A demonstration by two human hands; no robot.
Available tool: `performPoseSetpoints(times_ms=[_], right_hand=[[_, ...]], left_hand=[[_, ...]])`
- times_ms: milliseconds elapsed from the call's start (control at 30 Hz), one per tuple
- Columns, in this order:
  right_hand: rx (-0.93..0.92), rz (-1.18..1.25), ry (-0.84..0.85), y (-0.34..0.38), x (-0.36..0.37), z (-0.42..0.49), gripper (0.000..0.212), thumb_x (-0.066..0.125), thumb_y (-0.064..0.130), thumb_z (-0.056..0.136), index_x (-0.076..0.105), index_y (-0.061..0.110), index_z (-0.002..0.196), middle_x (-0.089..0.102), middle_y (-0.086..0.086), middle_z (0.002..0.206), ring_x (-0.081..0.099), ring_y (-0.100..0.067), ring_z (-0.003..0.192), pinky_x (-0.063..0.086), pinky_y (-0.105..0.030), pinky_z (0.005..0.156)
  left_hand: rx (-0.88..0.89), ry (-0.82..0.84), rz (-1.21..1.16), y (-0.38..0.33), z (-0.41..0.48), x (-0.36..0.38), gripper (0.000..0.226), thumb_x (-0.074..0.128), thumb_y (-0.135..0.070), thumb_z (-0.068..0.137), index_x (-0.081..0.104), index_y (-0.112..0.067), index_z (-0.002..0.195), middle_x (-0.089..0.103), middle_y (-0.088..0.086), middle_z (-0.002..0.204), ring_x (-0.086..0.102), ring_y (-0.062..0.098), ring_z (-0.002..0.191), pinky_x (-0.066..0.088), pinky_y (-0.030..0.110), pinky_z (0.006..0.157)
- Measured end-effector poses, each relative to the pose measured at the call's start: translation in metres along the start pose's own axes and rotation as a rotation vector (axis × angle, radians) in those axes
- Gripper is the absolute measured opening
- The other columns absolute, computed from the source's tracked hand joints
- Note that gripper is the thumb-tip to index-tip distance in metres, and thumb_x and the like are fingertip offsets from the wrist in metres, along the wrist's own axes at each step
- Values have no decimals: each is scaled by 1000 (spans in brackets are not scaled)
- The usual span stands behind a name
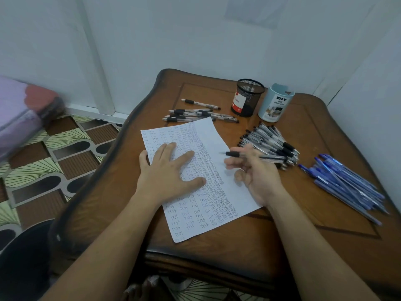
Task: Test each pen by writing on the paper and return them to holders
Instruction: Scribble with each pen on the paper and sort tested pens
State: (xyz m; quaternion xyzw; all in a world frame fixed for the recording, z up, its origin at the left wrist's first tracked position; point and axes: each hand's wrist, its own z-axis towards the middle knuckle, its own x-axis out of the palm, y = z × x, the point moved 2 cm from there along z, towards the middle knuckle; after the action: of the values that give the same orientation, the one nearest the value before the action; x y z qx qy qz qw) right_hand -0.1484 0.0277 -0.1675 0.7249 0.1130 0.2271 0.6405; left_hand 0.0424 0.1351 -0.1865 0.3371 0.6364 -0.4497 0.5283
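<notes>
Two holders are seen in the head view at the far side of the bench (217, 246): a black mesh holder (247, 97) and, just beside it, a light blue holder (275, 103). No pens are seen standing out of them. The paper (217, 135) lies in the middle, mostly filled with rows of the word "test". It is pressed flat by the left hand (167, 174), whose fingers are spread wide. A clear pen (245, 154) with a black grip is held loosely in the right hand (256, 172), almost level above the blank right strip of the paper, its tip pointing left. A pile of clear pens (271, 142) and a pile of blue pens (347, 183) lie to the right, and a few more pens (195, 115) lie beyond the paper. For a good test, the pen should probably be turned into a writing grip. The tip should then be brought down onto the blank strip with the sheet firmly pinned, so that the mark can be read clearly.
</notes>
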Motion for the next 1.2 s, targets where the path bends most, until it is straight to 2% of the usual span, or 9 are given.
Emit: performPoseSetpoints(times_ms=[33, 100, 200, 267, 367, 500, 600, 967, 1200], right_hand=[[-26, -24, 19, -3, 1, 0, 28, 61, 43, 82, 67, 16, 78, 62, -5, 63, 49, -20, 52, 32, -23, 41], [-57, -117, 39, -9, 2, 2, 28, 68, 43, 84, 59, 26, 63, 51, 2, 54, 37, -18, 50, 29, -26, 44], [-43, -226, 115, -15, 5, 1, 21, 74, 40, 85, 64, 25, 75, 67, -4, 68, 62, -24, 66, 53, -43, 70], [-32, -311, 128, -16, 4, 0, 20, 79, 24, 86, 64, 20, 73, 70, -6, 70, 66, -22, 70, 56, -50, 81], [-71, -303, 69, -19, 2, 0, 35, 79, 10, 79, 54, 20, 57, 57, -2, 53, 54, -18, 55, 48, -45, 69], [-148, -369, -34, -23, 1, -1, 40, 75, 1, 76, 41, 5, 55, 43, -7, 52, 40, -18, 53, 34, -35, 58], [-162, -439, -1, -23, 2, -1, 36, 70, 11, 70, 38, 9, 53, 38, -8, 53, 35, -19, 54, 30, -35, 57], [-155, -463, 19, -27, -1, 3, 39, 67, 12, 69, 33, 18, 52, 31, -6, 56, 32, -22, 59, 34, -39, 62], [-168, -486, -9, -29, -5, 4, 37, 68, 17, 69, 34, 9, 56, 35, -14, 59, 44, -23, 59, 37, -40, 61]], left_hand=[[0, 0, 1, 0, 0, 0, 84, 27, -92, 75, 17, -53, 149, 3, -4, 166, -3, 19, 152, -9, 59, 116], [-1, -1, -4, 1, 1, 1, 84, 28, -93, 75, 18, -54, 149, 4, -4, 166, -2, 19, 152, -9, 59, 115], [-7, -4, -2, 0, 1, 1, 84, 29, -92, 75, 19, -54, 149, 4, -4, 166, -2, 19, 152, -9, 59, 116], [-13, 4, 5, -1, 1, 0, 84, 28, -92, 75, 17, -53, 149, 3, -5, 166, -2, 18, 152, -9, 59, 116], [-12, 9, 7, -1, 1, 0, 84, 28, -92, 75, 17, -54, 149, 2, -6, 166, -3, 18, 152, -9, 59, 116], [-10, 9, 8, 0, 0, 0, 85, 28, -92, 75, 17, -54, 150, 2, -6, 166, -3, 18, 152, -10, 59, 116], [-12, 2, 6, 0, 1, 1, 85, 27, -92, 74, 17, -54, 150, 3, -6, 166, -2, 18, 152, -9, 59, 116], [-20, 7, -6, -1, 0, 0, 85, 29, -92, 74, 18, -54, 149, 4, -6, 166, -2, 17, 152, -9, 58, 117], [-21, 7, -12, -1, 0, 0, 84, 30, -92, 75, 18, -54, 149, 4, -7, 165, -2, 17, 152, -9, 58, 117]])
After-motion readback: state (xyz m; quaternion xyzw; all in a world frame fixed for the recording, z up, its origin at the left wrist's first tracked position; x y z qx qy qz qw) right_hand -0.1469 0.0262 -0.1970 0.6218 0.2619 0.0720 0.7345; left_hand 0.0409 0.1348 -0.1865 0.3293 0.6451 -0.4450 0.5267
